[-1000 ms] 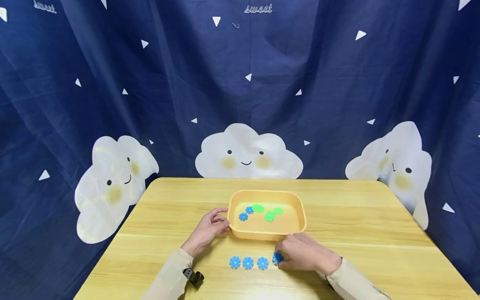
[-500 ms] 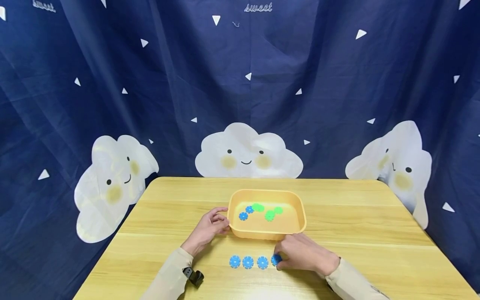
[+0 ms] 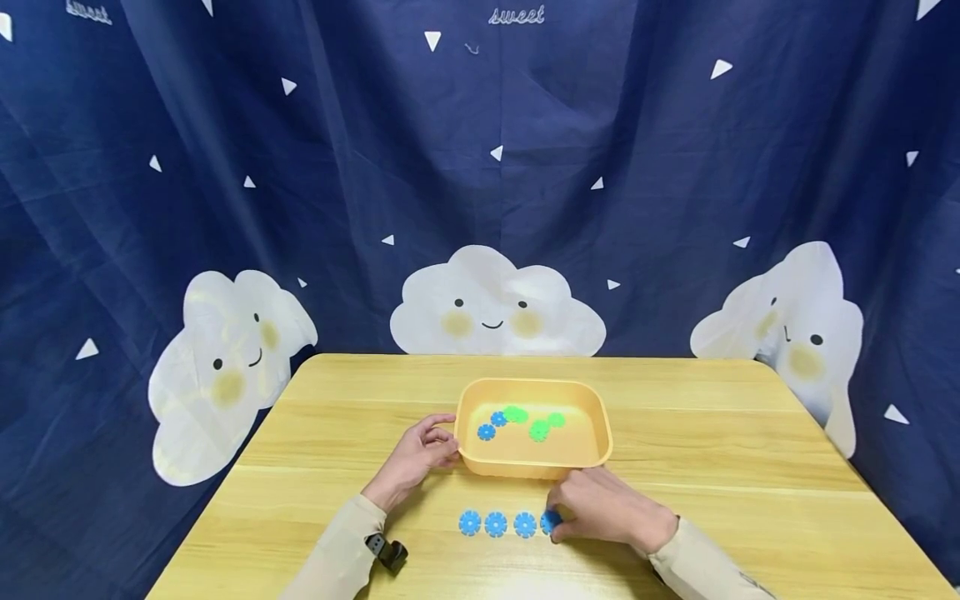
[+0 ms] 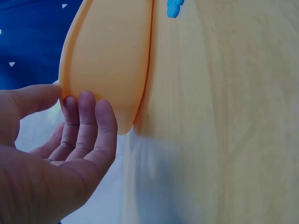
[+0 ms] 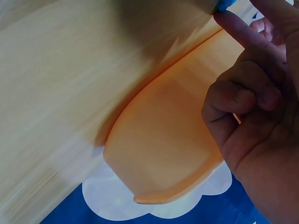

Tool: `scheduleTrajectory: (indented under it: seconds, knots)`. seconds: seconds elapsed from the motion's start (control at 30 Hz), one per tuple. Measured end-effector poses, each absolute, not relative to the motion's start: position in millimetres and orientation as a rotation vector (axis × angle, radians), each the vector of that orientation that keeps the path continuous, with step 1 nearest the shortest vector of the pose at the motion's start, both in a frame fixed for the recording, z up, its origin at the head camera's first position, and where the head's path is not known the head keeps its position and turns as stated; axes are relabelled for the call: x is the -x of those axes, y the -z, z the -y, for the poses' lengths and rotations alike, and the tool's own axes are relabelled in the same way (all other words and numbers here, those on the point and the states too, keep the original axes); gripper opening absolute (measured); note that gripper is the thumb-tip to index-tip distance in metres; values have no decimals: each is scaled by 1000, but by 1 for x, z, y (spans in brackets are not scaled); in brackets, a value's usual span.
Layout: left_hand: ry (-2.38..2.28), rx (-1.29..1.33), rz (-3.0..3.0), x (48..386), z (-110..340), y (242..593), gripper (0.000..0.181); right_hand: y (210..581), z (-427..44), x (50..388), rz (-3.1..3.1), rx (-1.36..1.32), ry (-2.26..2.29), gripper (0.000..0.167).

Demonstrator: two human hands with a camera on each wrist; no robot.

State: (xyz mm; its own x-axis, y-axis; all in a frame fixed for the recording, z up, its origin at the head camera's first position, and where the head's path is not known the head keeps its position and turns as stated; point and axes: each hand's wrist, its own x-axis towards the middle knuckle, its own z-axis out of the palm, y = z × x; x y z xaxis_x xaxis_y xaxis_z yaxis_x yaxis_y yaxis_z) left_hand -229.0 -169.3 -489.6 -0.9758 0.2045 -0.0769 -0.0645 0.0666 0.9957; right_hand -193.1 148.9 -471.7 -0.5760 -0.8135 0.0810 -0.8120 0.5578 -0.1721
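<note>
An orange tray point(image 3: 525, 471) holds two blue discs and several green notched discs. My left hand point(image 3: 411, 462) touches its left end; in the left wrist view the fingers point(image 4: 87, 116) lie against the outer wall, thumb at the rim. In front of the tray, three blue discs point(image 3: 496, 524) lie in a row. At the row's right end my right hand point(image 3: 611, 508) pinches a fourth blue disc point(image 3: 550, 522) between thumb and index finger, partly hidden by the fingers. In the right wrist view only a bit of that disc point(image 5: 225, 4) shows, the other fingers curled.
The wooden table point(image 3: 712, 433) runs back to a dark blue curtain point(image 3: 495, 100) with clouds and triangles. A small black device point(image 3: 388, 554) is strapped at the left wrist, close above the tabletop.
My right hand has shifted slightly to the left with the pinched blue disc, closer to the other three. The left hand and the tray have stayed in place.
</note>
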Motion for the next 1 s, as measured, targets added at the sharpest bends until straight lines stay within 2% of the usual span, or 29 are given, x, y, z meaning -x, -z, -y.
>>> scheduleTrajectory:
  seconds: [0.7, 1.0]
  knots:
    - [-2018, -133, -2131, 230, 169, 491, 52, 472, -146, 190, -2766, 1417, 300, 25]
    - [-2024, -129, -2125, 230, 169, 492, 53, 457, -149, 191, -2700, 1342, 424, 32]
